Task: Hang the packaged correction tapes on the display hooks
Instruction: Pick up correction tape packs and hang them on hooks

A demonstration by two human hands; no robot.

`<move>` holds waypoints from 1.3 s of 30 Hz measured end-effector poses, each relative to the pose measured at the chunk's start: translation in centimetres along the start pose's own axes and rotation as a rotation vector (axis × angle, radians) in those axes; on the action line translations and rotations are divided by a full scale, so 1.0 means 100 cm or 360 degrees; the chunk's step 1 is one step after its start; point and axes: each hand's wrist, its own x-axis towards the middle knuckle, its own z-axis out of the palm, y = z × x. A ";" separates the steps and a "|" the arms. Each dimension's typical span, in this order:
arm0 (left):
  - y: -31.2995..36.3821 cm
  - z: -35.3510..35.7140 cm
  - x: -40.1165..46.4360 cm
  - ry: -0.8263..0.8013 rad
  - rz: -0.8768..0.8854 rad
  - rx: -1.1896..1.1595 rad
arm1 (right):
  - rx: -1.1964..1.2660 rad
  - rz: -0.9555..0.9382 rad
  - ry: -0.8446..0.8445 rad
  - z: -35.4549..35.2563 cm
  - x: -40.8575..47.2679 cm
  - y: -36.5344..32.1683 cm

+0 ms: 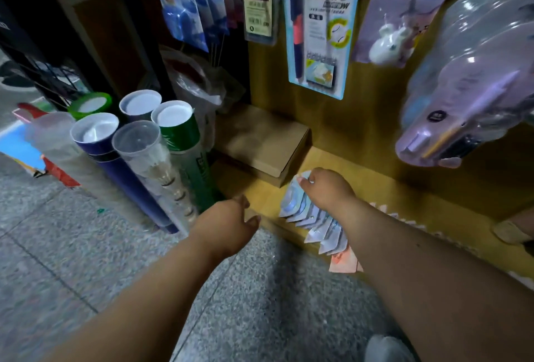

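A fanned row of packaged correction tapes (313, 221), overlapping one another, is seen lying low on the yellow wooden ledge (372, 176) at the foot of the display, with its near end hanging over the ledge's front edge above the speckled floor (86, 246). The far end of the row is gripped by the right hand (328, 188), whose fingers are closed over the topmost packs. The left hand (231, 221) is held just beside the row, at the ledge's edge, empty and loosely half-open, with nothing touched as far as can be told. Behind the row a flat cardboard box (263, 142) is set on the ledge, and to the left a cluster of upright tubes (138, 136) is stood on the floor. Higher up, other carded goods are already hung on the display board: a pen pack (318, 26), a blue set (185, 3) and a lilac card (404, 11). A bulky purplish blister pack (474, 84) is blurred at the right. No free display hook can be made out. The task is judged to be at its beginning: the tapes are only being gathered, and all the hanging is left to be done.
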 end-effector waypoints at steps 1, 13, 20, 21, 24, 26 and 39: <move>-0.001 0.004 0.006 -0.0005 -0.0007 -0.0009 | 0.0013 0.0040 0.0000 0.006 0.008 0.002; -0.009 0.042 0.053 -0.0039 -0.0023 -0.0201 | 0.0315 0.0612 0.0155 0.047 0.069 0.004; -0.012 0.058 0.064 -0.0103 -0.0031 -0.0288 | 0.0153 0.0763 0.0264 0.055 0.076 0.004; -0.013 0.059 0.064 -0.0112 -0.0041 -0.0302 | 0.0166 0.0775 0.0275 0.056 0.077 0.004; -0.013 0.060 0.064 -0.0123 -0.0063 -0.0330 | 0.0240 0.0796 0.0287 0.056 0.076 0.001; -0.012 0.057 0.064 -0.0108 -0.0080 -0.0363 | 0.0276 0.0772 0.0302 0.052 0.072 -0.001; 0.002 0.068 0.058 -0.0272 -0.0515 -0.1722 | 0.1324 0.0542 -0.0029 0.041 0.002 -0.005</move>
